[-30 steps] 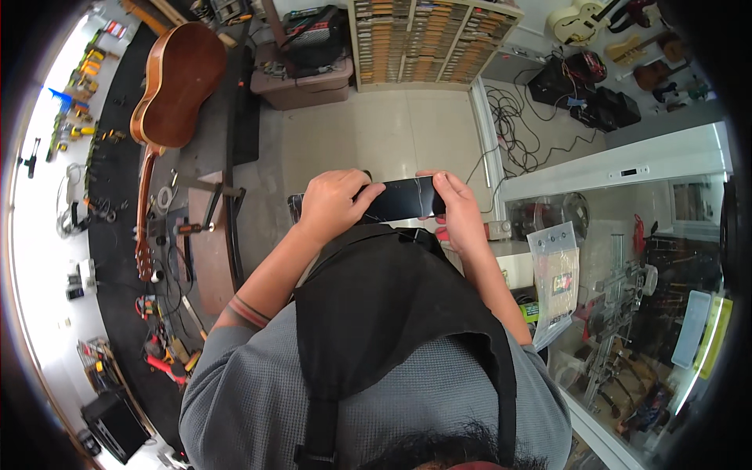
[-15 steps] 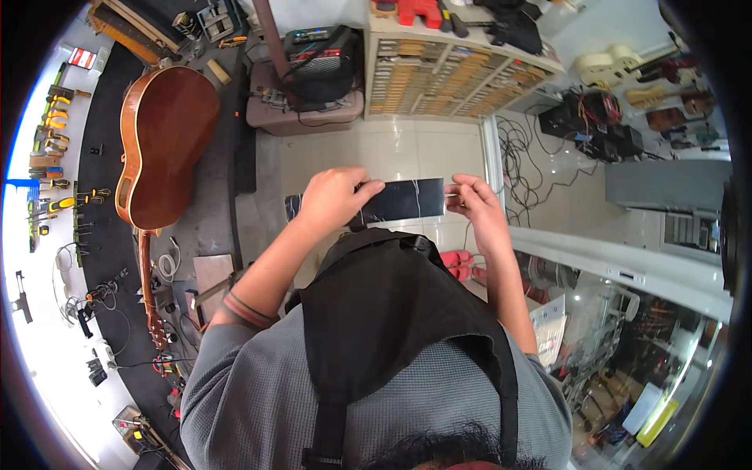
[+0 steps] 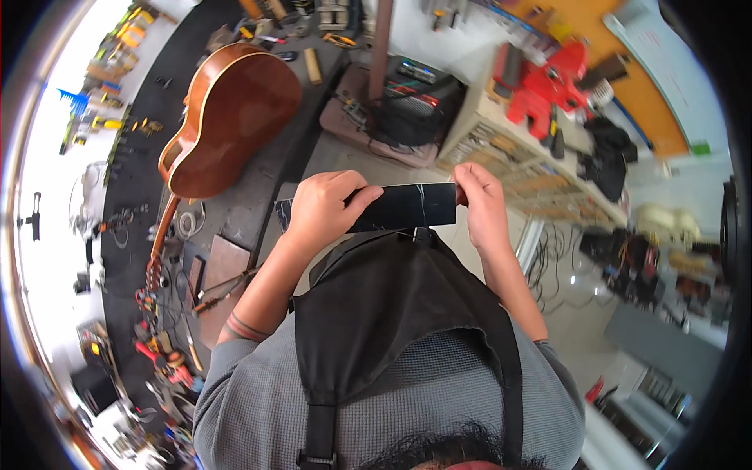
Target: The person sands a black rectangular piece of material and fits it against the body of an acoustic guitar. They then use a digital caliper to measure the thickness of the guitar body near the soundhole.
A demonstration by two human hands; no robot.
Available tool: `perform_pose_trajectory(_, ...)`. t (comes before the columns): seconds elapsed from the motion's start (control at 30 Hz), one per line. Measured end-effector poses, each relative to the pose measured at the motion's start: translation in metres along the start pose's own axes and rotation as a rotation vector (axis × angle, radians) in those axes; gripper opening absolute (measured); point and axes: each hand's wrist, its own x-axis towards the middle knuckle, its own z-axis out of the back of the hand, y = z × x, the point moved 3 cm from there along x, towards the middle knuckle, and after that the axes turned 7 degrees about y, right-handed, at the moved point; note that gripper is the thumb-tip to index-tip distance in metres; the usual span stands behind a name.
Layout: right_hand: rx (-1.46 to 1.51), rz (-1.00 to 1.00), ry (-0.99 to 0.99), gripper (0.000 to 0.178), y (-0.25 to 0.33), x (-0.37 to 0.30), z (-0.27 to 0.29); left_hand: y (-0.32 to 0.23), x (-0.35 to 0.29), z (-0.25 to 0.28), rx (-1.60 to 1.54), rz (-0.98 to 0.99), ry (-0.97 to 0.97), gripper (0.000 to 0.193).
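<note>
A black, flat rectangular panel with thin white marble-like veins (image 3: 399, 207) is held level in front of my chest, just beyond the black apron (image 3: 384, 313). My left hand (image 3: 325, 205) is closed over its left part, thumb lying on the near face and pointing right. At the other end, my right hand (image 3: 479, 205) pinches the upper right corner with its fingers bent; part of the grip is hidden behind the hand. The underside of the panel does not show.
On the dark workbench to the left lies a brown acoustic guitar (image 3: 243, 117), near a wooden board (image 3: 223, 274) and scattered tools. Ahead stand a brown case (image 3: 356, 117) with a black bag and a drawer cabinet (image 3: 501, 153) bearing red things. Cables (image 3: 552, 258) cover floor at right.
My right hand has come in against the panel's right end, where a small gap showed before. My view and body have turned to the right, so the bench and guitar sit differently.
</note>
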Motion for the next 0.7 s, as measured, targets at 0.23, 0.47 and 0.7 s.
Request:
perform_pose_trajectory(0.23, -0.001, 0.035, 0.449, 0.018, 0.069, 0.093, 0.001, -0.030, 0.017, 0.017, 0.102, 0.218, -0.322, 0.021)
perform_pose_trajectory(0.47, -0.177, 0.300, 0.605, 0.024, 0.095, 0.118, 0.009, -0.049, 0.029, 0.005, 0.150, 0.294, -0.481, 0.020)
perform_pose_trajectory(0.7, -0.071, 0.513, 0.606, 0.029, 0.091, 0.133, 0.018, -0.059, 0.037, 0.006, 0.363, 0.128, -0.564, 0.025)
